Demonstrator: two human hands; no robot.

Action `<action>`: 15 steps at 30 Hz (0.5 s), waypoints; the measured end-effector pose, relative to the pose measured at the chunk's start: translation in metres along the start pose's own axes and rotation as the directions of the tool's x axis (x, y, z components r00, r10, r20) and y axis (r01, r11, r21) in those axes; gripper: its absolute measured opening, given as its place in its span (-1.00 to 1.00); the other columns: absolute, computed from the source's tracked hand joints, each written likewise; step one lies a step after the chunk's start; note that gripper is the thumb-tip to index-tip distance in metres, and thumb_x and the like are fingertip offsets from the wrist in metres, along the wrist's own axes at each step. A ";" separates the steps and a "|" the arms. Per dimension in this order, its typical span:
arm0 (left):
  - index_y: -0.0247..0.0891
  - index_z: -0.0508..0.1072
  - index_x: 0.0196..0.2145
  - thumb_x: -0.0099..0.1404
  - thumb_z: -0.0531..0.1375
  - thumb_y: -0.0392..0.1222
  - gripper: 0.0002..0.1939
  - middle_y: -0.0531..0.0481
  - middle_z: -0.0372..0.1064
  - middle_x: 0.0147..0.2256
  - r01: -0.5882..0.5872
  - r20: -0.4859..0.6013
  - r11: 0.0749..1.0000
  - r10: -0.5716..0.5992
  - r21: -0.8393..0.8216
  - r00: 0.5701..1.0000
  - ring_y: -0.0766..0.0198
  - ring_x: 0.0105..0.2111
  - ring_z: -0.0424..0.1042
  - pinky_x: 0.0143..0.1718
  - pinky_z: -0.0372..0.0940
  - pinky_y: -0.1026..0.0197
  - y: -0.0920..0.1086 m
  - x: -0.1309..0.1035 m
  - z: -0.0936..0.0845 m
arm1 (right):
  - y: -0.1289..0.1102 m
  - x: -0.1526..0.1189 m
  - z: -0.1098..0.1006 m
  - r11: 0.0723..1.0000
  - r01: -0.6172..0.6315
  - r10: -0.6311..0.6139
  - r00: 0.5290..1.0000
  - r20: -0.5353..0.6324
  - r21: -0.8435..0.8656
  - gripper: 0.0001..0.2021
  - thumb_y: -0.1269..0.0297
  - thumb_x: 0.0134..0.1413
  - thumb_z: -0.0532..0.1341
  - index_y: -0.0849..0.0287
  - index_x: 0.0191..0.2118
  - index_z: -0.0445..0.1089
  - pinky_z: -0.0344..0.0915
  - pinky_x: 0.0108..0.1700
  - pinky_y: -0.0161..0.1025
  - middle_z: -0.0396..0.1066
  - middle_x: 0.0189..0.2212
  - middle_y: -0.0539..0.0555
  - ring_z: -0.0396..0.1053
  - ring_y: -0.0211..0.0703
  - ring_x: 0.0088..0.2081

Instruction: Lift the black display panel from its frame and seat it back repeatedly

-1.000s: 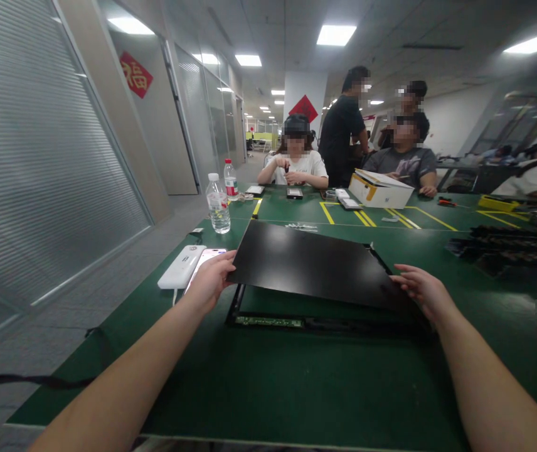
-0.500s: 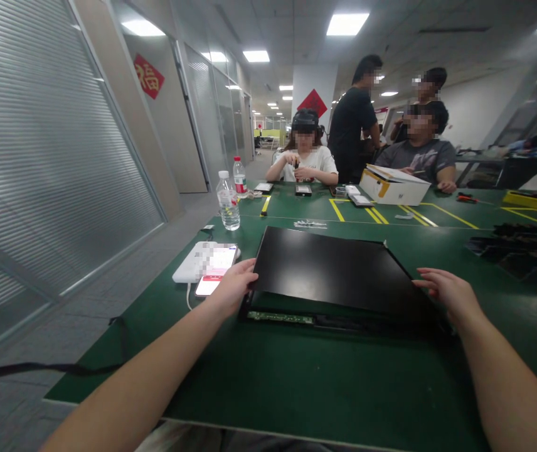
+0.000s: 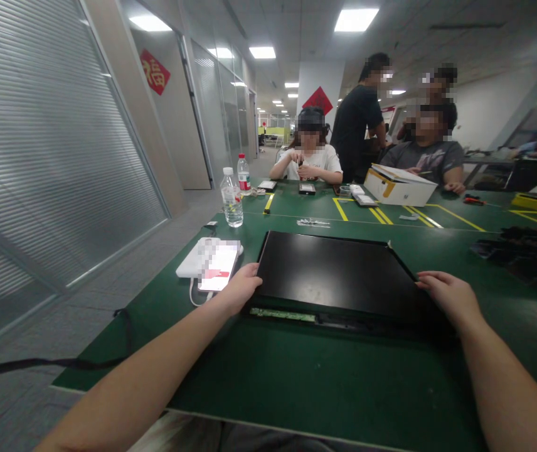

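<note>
A black LCD screen panel (image 3: 329, 267) lies in a thin dark frame (image 3: 372, 324) on the green table, in the middle of the head view. Along the near edge of the frame runs a narrow green circuit board (image 3: 282, 314). My left hand (image 3: 246, 285) grips the left edge of the panel, its fingers closed and partly hidden by the rim. At the opposite edge, my right hand (image 3: 451, 297) pinches the panel's right side between thumb and fingers. Both hands rest at about the same height.
Left of the panel are a phone (image 3: 220, 269) and a white device (image 3: 191, 260) with a cable. Water bottles (image 3: 231, 204) stand behind them. Dark parts (image 3: 522, 257) pile up at right. Across the table (image 3: 268, 376), people work near a white box (image 3: 400, 185).
The panel has come down from a raised, tilted position to lie flat in the frame. Both hands have stayed at its sides. The whole view has shifted slightly.
</note>
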State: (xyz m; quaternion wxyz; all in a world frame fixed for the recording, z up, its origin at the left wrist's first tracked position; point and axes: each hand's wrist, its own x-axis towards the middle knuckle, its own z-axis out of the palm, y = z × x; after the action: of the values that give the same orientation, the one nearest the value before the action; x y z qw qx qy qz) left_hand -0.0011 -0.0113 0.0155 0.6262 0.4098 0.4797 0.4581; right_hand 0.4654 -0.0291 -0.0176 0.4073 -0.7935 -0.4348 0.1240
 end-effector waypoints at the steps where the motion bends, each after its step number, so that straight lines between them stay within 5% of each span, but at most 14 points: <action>1: -0.31 0.47 -0.13 -0.03 0.15 -0.54 -0.53 -0.13 0.56 -0.15 0.008 -0.012 1.000 -0.008 0.012 1.000 0.08 -0.11 0.55 -0.13 0.41 0.14 0.001 0.000 0.000 | -0.002 -0.001 0.000 0.999 -0.027 0.027 1.000 -0.003 -0.037 -0.77 0.13 -0.09 0.22 0.08 -0.33 0.55 0.24 -0.28 -0.08 0.55 -0.43 0.12 0.47 0.11 -0.28; 6: -0.30 0.45 -0.07 0.10 0.20 -0.46 -0.60 -0.16 0.56 -0.12 0.028 -0.035 0.999 -0.027 0.031 0.999 0.07 -0.08 0.54 -0.15 0.41 0.14 0.004 -0.001 -0.001 | -0.012 -0.004 -0.001 0.986 -0.037 0.036 0.999 -0.014 -0.160 -0.79 0.14 -0.11 0.22 0.05 -0.36 0.56 0.22 -0.30 -0.10 0.55 -0.40 0.10 0.44 0.08 -0.29; 15: -0.23 0.52 -0.08 0.05 0.33 -0.44 -0.56 -0.15 0.57 -0.11 0.016 0.119 0.999 -0.010 -0.051 0.993 0.02 -0.10 0.56 -0.06 0.43 0.03 0.004 0.000 -0.003 | -0.013 -0.008 0.000 0.967 0.033 -0.039 0.999 -0.020 -0.254 -0.76 0.13 -0.08 0.21 0.05 -0.33 0.59 0.25 -0.36 -0.16 0.53 -0.42 0.11 0.41 -0.02 -0.39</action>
State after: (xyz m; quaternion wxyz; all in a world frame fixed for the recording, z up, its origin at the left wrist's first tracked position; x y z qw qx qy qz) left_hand -0.0050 -0.0096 0.0190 0.6669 0.4168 0.4324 0.4411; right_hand 0.4528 -0.0318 -0.0086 0.3101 -0.8325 -0.4564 0.0499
